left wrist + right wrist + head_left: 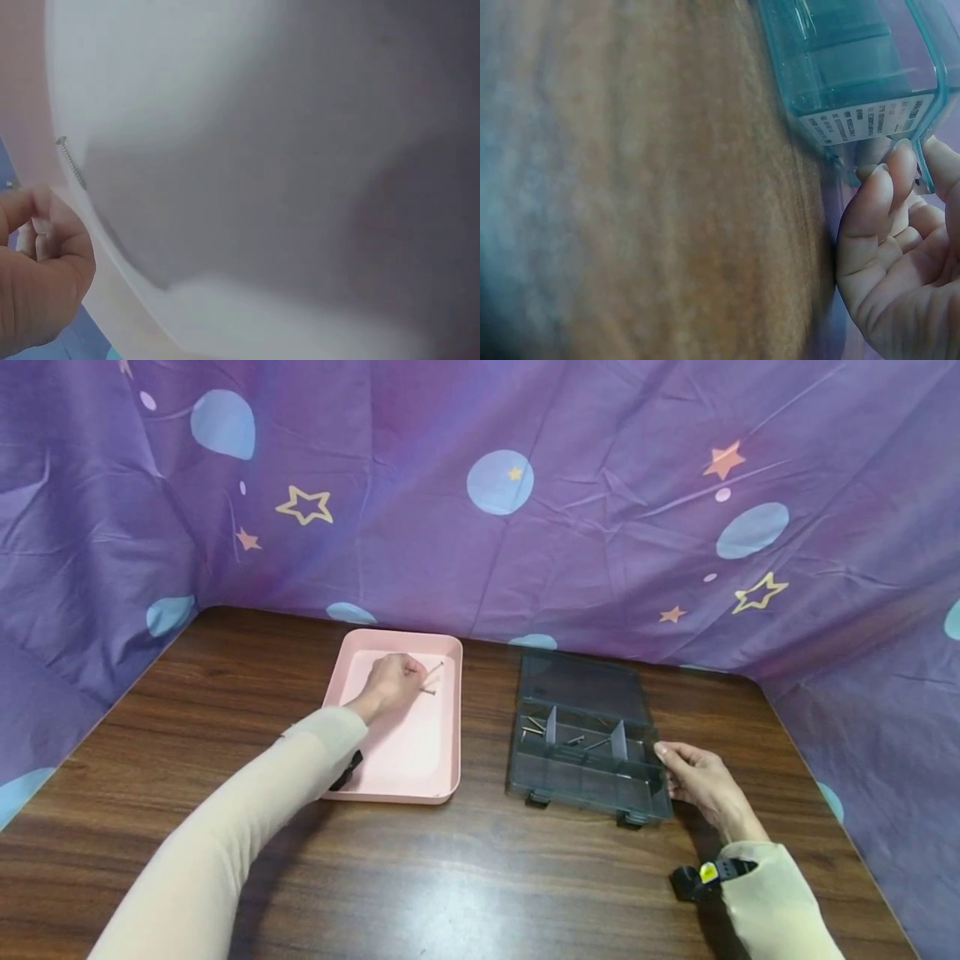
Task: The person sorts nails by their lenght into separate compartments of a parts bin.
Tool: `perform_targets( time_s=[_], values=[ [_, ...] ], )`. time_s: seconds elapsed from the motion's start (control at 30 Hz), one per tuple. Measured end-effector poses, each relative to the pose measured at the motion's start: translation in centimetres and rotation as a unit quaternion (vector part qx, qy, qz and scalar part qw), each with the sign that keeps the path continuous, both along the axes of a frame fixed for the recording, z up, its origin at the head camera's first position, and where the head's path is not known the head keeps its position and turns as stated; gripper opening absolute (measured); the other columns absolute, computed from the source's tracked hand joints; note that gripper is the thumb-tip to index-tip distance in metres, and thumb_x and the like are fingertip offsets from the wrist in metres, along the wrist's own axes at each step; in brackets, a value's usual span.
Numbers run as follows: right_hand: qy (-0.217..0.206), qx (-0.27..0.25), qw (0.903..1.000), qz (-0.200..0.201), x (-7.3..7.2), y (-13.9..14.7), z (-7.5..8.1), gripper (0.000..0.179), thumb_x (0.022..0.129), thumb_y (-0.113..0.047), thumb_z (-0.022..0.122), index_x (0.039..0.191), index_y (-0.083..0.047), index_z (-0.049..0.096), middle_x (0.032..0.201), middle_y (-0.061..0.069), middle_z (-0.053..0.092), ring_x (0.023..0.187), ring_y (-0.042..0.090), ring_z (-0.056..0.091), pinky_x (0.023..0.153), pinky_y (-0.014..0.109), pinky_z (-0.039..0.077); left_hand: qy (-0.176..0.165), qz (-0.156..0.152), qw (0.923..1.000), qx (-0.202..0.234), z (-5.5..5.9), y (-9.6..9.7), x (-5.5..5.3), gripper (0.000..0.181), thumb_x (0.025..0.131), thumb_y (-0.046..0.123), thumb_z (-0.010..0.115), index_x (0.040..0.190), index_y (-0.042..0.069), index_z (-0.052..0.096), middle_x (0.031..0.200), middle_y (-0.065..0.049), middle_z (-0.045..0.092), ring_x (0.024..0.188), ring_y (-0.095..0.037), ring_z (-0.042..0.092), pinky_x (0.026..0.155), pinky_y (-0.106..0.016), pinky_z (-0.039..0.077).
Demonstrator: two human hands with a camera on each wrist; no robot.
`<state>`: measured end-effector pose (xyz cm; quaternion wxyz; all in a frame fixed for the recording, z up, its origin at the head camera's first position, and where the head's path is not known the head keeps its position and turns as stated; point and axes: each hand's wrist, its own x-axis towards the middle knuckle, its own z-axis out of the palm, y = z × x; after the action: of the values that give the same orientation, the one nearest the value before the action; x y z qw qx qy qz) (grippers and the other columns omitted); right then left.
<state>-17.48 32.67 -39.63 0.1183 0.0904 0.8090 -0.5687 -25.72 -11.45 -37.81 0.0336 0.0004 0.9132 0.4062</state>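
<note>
My left hand [393, 681] is over the far part of a pink tray [408, 756], its thumb and fingertips pinching a screw [435, 671]. Close beside the fingers, another screw [72, 163] lies on the tray floor. To the right stands a dark translucent compartment box [592, 785], its lid [585, 685] tipped back. Several screws [533, 725] sit in its divided middle row. My right hand [705, 781] grips the box's right end wall between thumb and fingers, near a printed label [870, 118].
Both containers stand on a dark wood-grain table [450, 877], with a strip of tabletop between them. A purple curtain [420, 543] with stars and planets hangs behind and at both sides. Two latches [632, 819] stick out from the box's front.
</note>
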Motion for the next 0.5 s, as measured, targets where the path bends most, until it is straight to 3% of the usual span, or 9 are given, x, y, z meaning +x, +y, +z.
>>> perform_targets(
  time_s=[0.2,0.5],
  values=[
    [0.005,0.008,0.9999,0.005,0.0,0.1,0.0,0.024,0.095,-0.036,0.053,0.104,-0.015,0.059,0.068,-0.012,0.05,0.061,0.003,0.05,0.057,0.023,0.048,0.021,-0.006,0.9991,0.038,0.4,0.3,0.1,0.018,0.092,0.011,0.056,0.103,0.001,0.066,0.099,-0.015,0.07,0.089,-0.024,0.065,0.073,-0.023,0.048],
    [-0.009,0.025,0.9996,0.005,-0.2,0.0,0.1,0.047,0.095,-0.039,0.053,0.121,0.0,0.05,0.07,-0.011,0.051,0.062,0.004,0.051,0.058,0.025,0.049,0.055,-0.032,0.9958,0.066,1.1,1.7,0.4,0.019,0.091,0.014,0.058,0.101,0.0,0.067,0.087,-0.016,0.071,0.079,-0.024,0.069,0.064,-0.016,0.046]
  ],
)
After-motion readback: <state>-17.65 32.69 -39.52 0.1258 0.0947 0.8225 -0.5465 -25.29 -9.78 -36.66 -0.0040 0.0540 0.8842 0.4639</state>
